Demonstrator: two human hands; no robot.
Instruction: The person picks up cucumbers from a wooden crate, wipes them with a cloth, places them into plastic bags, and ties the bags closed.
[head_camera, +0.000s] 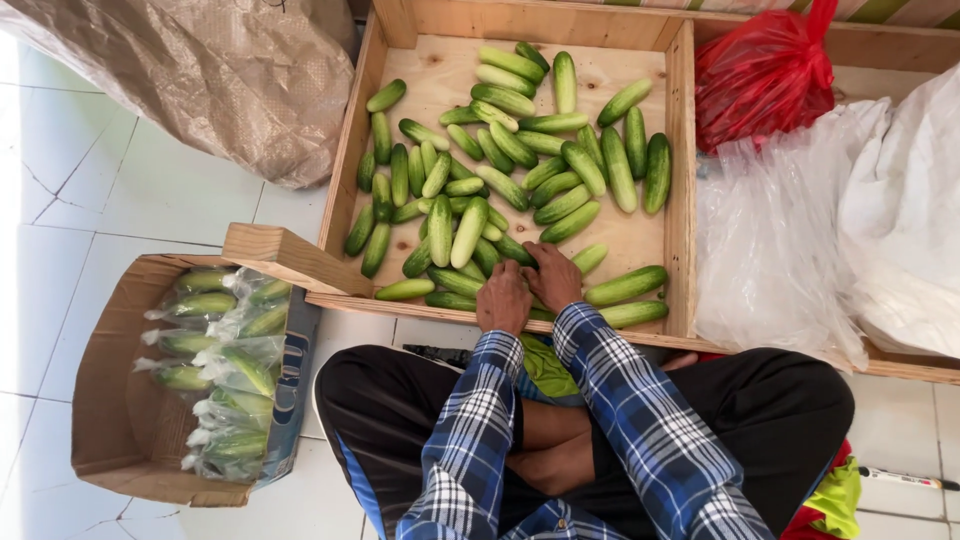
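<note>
White tiled floor, and before my crossed legs a shallow plywood tray (682, 180) strewn with smooth green cucumbers (470, 232). My left hand (503, 298) and right hand (553, 277) rest at its near edge, fingers curled down onto the cucumbers there; whether they grip one I cannot tell. Firm, light, probably slick-skinned: best taken round the middle.

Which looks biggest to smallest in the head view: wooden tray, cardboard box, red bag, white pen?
1. wooden tray
2. cardboard box, though it sits nearer the camera, so its true size is unsure
3. red bag, partly cut off at the top
4. white pen
</note>
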